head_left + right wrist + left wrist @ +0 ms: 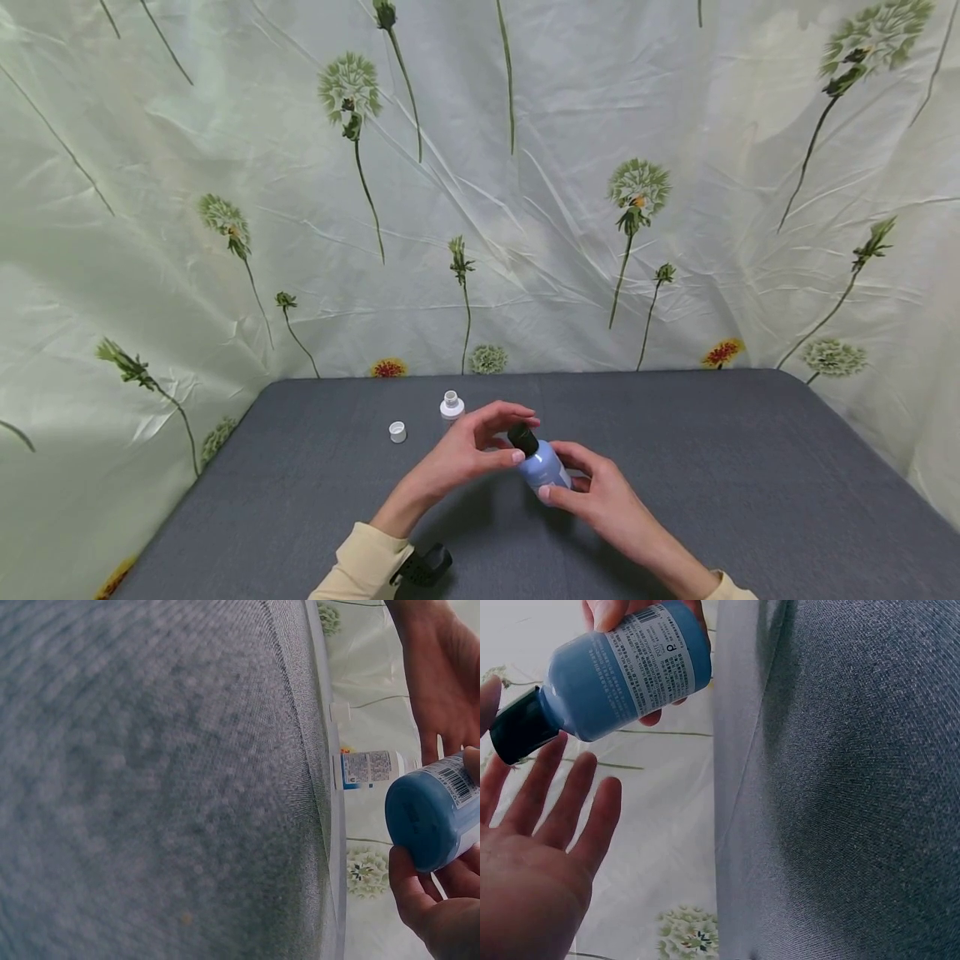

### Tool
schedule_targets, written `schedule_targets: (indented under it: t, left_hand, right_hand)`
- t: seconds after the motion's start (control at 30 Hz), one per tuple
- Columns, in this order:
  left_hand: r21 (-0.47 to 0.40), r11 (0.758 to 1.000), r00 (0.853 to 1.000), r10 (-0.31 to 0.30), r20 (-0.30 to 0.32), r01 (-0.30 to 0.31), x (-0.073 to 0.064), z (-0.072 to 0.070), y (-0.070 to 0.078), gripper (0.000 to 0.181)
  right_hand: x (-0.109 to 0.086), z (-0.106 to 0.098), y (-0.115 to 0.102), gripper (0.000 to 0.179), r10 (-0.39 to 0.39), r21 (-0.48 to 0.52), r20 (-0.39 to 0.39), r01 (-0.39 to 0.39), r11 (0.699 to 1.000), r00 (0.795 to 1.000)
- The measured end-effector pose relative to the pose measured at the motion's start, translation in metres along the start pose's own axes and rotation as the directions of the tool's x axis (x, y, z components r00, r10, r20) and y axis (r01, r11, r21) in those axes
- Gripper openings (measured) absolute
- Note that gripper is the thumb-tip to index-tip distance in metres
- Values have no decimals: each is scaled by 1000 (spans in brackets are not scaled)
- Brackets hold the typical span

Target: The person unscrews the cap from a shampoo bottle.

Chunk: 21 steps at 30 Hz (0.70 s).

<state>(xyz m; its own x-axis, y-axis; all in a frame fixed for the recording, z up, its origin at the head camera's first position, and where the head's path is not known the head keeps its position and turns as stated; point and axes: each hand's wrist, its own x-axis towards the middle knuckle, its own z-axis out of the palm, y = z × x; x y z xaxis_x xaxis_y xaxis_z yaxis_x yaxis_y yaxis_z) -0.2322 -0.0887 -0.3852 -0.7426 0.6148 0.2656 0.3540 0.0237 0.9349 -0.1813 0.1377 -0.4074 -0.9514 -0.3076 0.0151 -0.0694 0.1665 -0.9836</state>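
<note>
A blue bottle (544, 468) with a black cap (522, 438) is held tilted above the table, its cap toward my left hand. My right hand (603, 496) grips the bottle's lower body between thumb and fingers. Around the cap is my left hand (467, 448), thumb on one side and fingers on the other. In the left wrist view its fingers (577, 795) stretch out nearly straight, with fingertips right at the cap. Printed text and a barcode show on the bottle's label (652, 660).
Behind my left hand stands a white bottle (452, 406) with its threaded neck bare. A small white cap (397, 432) lies to its left on the dark grey table (300, 500). A curtain (525, 208) with dandelion prints hangs along the table's far edge.
</note>
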Motion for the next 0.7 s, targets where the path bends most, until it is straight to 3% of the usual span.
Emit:
schedule_targets:
  t: [0.13,0.27,0.4,0.7]
  left_hand:
    - [-54,998,997,38,69,-34,-1,-1,-1,44]
    - [-75,996,994,59,93,-52,-1,-2,-1,42]
    - [-59,997,997,48,60,-45,-1,-2,-1,38]
    - [22,999,999,-36,-38,36,-1,0,1,30]
  right_hand:
    - [0,0,0,59,-10,-2,7,10,1000,1000]
    - [0,0,0,60,-12,-7,9,12,1000,1000]
    - [0,0,-1,61,-9,-6,12,9,1000,1000]
    - [-2,1,0,58,-28,0,12,28,1000,1000]
